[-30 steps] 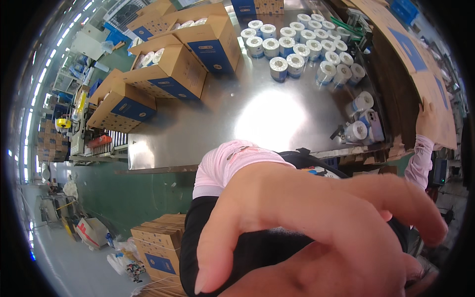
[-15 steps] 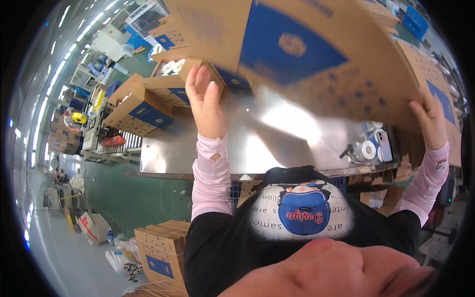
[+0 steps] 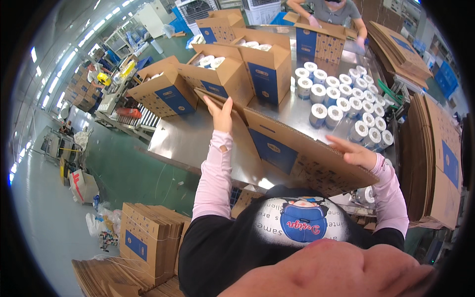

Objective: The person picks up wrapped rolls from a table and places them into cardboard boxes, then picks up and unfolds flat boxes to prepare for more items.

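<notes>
Left hand point(image 3: 221, 115) and right hand point(image 3: 355, 154) each grasp an end of a flattened cardboard box point(image 3: 297, 151) held between them above the metal table point(image 3: 193, 138); rolls point(image 3: 341, 106) stand beyond the right hand.

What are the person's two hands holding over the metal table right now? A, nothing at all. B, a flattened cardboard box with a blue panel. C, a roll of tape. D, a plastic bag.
B: the left hand grips the far end and the right hand rests on the near end of a flattened cardboard box with a blue panel, held above the metal table.
</notes>
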`<state>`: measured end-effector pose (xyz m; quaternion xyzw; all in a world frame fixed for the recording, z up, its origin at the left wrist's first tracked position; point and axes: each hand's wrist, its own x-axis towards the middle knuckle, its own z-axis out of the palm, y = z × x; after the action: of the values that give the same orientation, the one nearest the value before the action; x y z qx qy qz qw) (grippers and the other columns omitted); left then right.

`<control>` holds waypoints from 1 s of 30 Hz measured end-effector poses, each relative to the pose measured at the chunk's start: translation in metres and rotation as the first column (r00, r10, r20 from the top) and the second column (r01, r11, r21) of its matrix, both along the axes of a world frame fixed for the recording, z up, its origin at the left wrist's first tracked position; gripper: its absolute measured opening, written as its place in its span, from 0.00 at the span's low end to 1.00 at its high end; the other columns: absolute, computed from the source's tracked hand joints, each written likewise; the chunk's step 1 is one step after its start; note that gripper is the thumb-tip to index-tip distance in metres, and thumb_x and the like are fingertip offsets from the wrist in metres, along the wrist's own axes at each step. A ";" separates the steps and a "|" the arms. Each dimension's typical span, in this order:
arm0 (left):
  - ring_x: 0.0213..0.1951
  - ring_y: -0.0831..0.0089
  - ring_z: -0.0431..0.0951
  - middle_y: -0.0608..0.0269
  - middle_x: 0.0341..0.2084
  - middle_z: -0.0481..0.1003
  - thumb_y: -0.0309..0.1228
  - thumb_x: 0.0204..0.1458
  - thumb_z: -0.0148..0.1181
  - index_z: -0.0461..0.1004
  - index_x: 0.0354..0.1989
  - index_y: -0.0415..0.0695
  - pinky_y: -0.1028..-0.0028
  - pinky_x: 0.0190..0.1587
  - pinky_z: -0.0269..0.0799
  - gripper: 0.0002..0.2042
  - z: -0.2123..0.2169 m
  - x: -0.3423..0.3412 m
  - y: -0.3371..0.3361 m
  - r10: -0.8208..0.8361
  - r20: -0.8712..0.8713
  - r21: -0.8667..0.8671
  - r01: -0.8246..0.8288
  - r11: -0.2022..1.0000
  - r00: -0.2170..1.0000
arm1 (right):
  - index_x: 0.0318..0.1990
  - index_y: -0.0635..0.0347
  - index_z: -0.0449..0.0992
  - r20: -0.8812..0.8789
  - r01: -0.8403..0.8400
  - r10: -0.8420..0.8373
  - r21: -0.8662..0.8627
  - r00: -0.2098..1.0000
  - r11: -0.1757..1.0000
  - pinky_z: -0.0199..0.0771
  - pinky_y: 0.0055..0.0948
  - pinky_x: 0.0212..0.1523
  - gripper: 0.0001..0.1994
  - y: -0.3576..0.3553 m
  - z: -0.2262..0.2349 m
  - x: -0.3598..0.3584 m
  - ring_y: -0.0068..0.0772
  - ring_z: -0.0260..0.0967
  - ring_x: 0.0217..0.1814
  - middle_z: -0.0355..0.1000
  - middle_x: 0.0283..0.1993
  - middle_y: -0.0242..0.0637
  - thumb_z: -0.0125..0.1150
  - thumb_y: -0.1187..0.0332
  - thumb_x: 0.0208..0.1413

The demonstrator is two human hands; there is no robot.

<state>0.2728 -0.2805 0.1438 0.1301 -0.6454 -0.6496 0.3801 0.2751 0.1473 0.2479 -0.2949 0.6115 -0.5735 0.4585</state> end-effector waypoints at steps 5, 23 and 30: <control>0.62 0.60 0.56 0.48 0.67 0.47 0.23 0.41 0.56 0.33 0.71 0.36 0.72 0.61 0.55 0.48 0.007 0.018 -0.005 -0.079 0.000 0.107 0.079 0.991 0.997 | 0.62 0.51 0.66 -0.911 0.068 0.236 0.274 0.340 0.959 0.67 0.39 0.53 0.29 0.006 0.021 0.004 0.44 0.67 0.56 0.68 0.52 0.55 0.57 0.67 0.48; 0.55 0.57 0.72 0.39 0.52 0.70 0.43 0.51 0.57 0.55 0.66 0.36 0.67 0.53 0.68 0.36 0.135 -0.014 0.071 -0.039 0.950 -0.311 0.946 -0.089 0.308 | 0.28 0.60 0.82 -0.863 0.736 0.307 0.503 0.401 0.452 0.76 0.43 0.42 0.15 -0.031 -0.049 -0.095 0.49 0.77 0.36 0.78 0.33 0.49 0.49 0.62 0.53; 0.55 0.45 0.69 0.36 0.54 0.68 0.62 0.57 0.42 0.72 0.53 0.34 0.62 0.59 0.63 0.37 0.124 0.045 0.124 -0.130 0.973 -0.214 0.961 -0.175 0.193 | 0.32 0.59 0.82 -0.802 0.708 0.325 0.597 0.502 0.377 0.76 0.43 0.44 0.14 -0.016 -0.086 -0.066 0.49 0.77 0.41 0.78 0.35 0.47 0.52 0.61 0.53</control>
<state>0.3181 -0.1570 0.2680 -0.2415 -0.9142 -0.1264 -0.3000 0.2096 0.1316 0.1617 -0.1406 0.9852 0.0176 0.0963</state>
